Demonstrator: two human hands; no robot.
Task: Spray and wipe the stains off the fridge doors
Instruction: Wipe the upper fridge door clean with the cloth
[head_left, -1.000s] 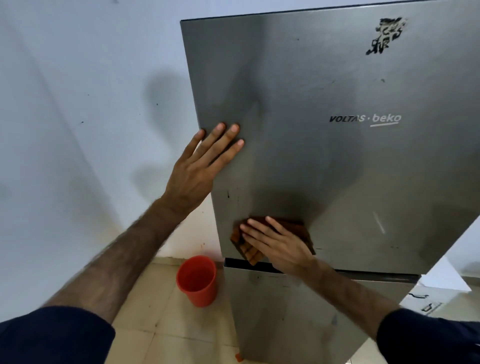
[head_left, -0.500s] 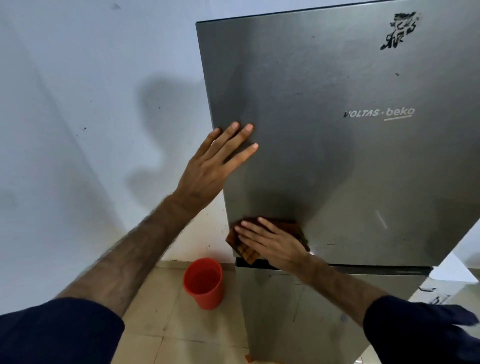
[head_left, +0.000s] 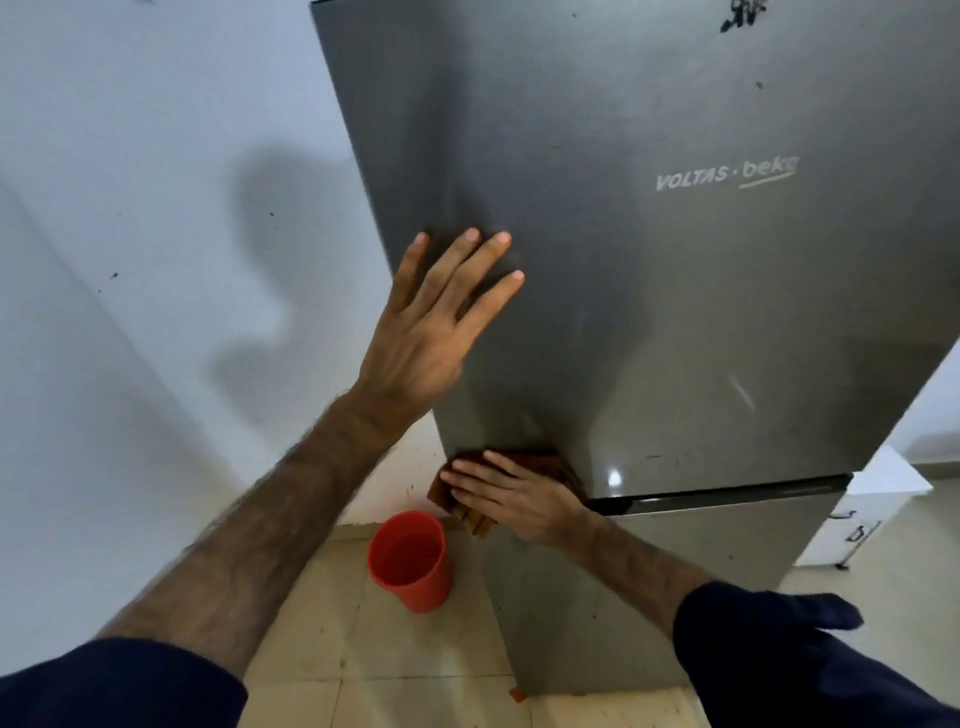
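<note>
A grey steel fridge fills the right of the view; its upper door carries a brand logo and a black scribbled stain at the top edge. My left hand lies flat with straight fingers on the upper door's left side. My right hand presses a folded brown cloth against the door's bottom left corner, just above the dark gap to the lower door. Small dark specks dot the door's lower right part.
An orange bucket with water stands on the tiled floor left of the fridge base. A white wall runs along the left. A white cabinet sits to the right of the fridge.
My right hand has slid the cloth down and left to the door's bottom corner. The view has tilted down, pushing the top stain to the frame's edge. My left hand stays flat.
</note>
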